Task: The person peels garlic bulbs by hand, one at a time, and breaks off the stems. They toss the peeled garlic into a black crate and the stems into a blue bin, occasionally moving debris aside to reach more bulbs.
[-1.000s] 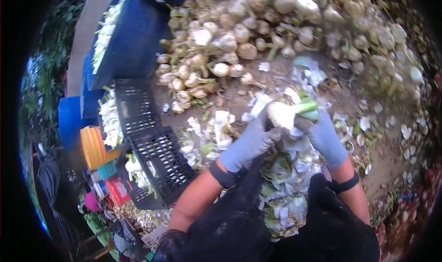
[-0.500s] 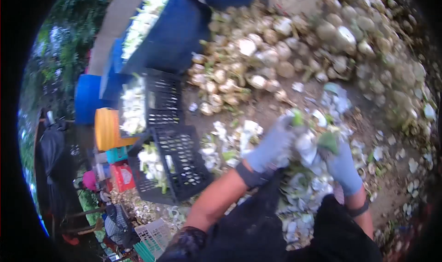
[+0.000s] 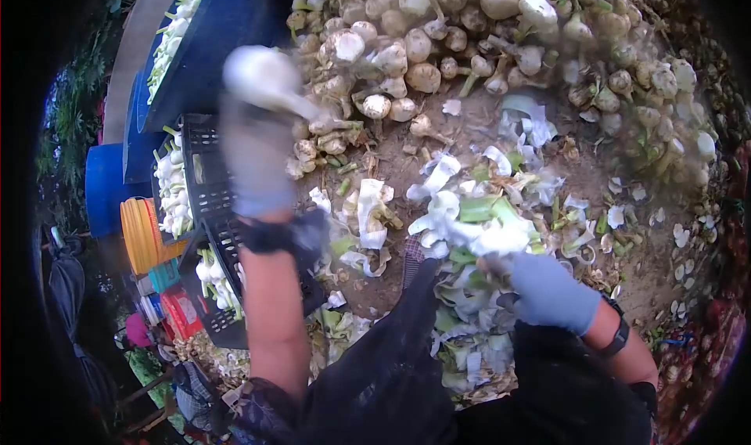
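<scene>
My left hand point(image 3: 256, 159), in a grey glove and smeared by motion, is raised beside the black crates. A smooth white garlic-like bulb point(image 3: 262, 77) with a stem appears right at its fingertips; the blur hides whether the fingers grip it. My right hand point(image 3: 547, 290), gloved too, is low over the pile between my legs with its fingers curled and soiled at the tips. What they hold, if anything, is hidden. Just beyond those fingers lie white peels and green leaf pieces point(image 3: 493, 218). Unpeeled, soil-marked bulbs point(image 3: 422, 77) are heaped in front of me.
Black crates point(image 3: 211, 163) with white bulbs stand on the left, beside a large blue container point(image 3: 223, 42) also holding bulbs. Beyond are a blue barrel point(image 3: 106, 187), an orange container point(image 3: 141, 234) and a red box point(image 3: 180, 312). Peels point(image 3: 477, 320) cover the ground between my legs.
My left hand has moved from beside my right hand, left and up towards the crates, with the white bulb now at its fingertips. My right hand has shifted slightly down and left. The view has shifted.
</scene>
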The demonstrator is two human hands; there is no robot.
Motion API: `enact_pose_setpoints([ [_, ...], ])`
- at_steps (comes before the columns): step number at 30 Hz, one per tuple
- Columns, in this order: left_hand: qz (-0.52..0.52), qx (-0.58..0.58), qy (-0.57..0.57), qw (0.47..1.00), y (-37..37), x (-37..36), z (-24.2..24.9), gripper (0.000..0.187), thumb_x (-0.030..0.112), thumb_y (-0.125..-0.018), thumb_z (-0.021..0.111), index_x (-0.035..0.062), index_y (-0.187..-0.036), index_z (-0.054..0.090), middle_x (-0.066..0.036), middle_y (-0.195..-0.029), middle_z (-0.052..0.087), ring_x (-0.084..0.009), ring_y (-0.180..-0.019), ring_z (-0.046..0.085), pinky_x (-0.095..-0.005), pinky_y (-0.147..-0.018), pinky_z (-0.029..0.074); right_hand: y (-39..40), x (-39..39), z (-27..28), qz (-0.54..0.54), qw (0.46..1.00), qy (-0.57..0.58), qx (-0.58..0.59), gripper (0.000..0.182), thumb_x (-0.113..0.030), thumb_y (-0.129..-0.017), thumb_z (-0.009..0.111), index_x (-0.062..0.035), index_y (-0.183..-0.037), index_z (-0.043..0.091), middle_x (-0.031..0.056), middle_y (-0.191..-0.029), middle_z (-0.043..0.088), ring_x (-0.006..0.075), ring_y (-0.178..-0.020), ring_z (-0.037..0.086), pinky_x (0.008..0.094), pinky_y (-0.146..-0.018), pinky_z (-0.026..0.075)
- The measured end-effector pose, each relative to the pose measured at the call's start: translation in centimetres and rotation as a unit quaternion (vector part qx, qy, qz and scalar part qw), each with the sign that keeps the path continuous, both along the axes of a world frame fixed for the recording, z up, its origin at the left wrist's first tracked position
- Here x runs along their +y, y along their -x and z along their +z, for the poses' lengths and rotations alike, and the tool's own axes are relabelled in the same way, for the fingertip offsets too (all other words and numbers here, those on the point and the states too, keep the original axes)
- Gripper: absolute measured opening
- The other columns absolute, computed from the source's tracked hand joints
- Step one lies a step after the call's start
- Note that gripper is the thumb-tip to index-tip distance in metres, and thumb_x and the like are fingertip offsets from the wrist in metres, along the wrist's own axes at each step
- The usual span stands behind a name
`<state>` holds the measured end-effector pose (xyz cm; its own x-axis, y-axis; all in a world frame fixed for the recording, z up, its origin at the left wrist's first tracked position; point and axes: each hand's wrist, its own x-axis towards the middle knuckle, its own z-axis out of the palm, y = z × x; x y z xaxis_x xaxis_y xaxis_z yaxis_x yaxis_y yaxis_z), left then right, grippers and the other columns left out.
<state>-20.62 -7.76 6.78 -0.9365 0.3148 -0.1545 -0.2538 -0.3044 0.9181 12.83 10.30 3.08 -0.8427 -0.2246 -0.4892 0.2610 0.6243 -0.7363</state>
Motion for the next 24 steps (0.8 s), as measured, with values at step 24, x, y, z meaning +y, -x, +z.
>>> enact_pose_setpoints([
  [24,-0.417,-0.043,0.162,0.893,-17.3,8.0,-7.5,0.036,0.01,-0.075,0.068,0.0028,-0.108,0.056,-0.006,-0.096,0.061,-0.0107,-0.076,0.057,-0.0257,-0.067,0.048,3.5,2.8,-5.7,-0.513,0.815,0.268,0.037,0.033,-0.025,-0.089,0.058,0.0047,-0.104,0.059,0.0065,-0.065,0.059,0.0105,-0.061,0.056,0.0285,-0.054,0.044],
])
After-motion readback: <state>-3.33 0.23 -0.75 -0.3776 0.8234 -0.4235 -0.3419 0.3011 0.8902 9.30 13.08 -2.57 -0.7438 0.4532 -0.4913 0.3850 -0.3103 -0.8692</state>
